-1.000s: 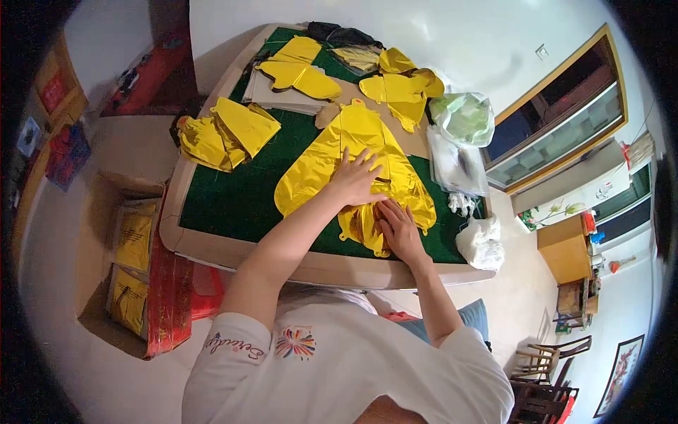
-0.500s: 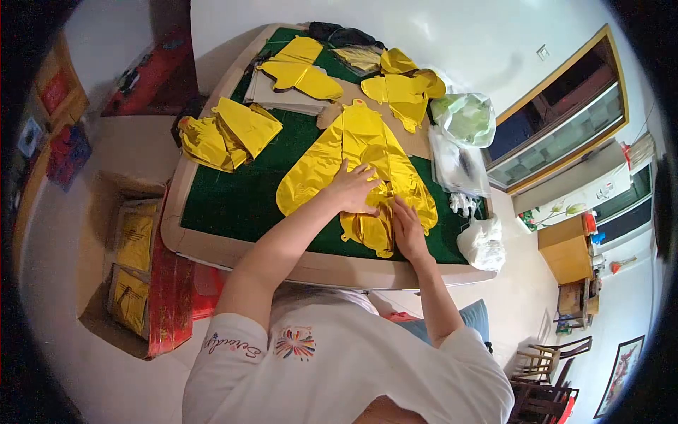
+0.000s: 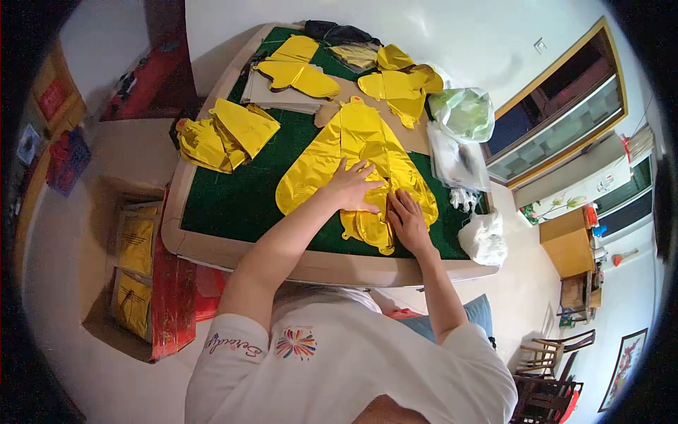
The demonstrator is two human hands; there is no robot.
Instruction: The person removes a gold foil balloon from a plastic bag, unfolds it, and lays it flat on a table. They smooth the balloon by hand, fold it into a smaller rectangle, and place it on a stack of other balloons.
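Observation:
A large yellow foil balloon (image 3: 311,173), flat and partly folded, lies on the green tabletop (image 3: 219,205) in front of me. My left hand (image 3: 351,187) rests on its middle with the fingers spread. Lower on the right side, my right hand (image 3: 407,218) lies flat on the foil, its fingers stretched out and fairly close together. Between and below the hands, a folded part of the foil with small tabs reaches toward the near table edge. What lies under the palms is hidden.
More yellow foil balloons lie at the left (image 3: 229,134), the back left (image 3: 296,74) and the back right (image 3: 395,88). Plastic bags (image 3: 462,116) and a white bundle (image 3: 484,239) line the right edge. A cardboard box (image 3: 106,283) with packaged yellow foil stands at the lower left.
My right hand has shifted slightly up and lies flatter on the foil. The left hand stays nearly in place. The whole view has moved a little.

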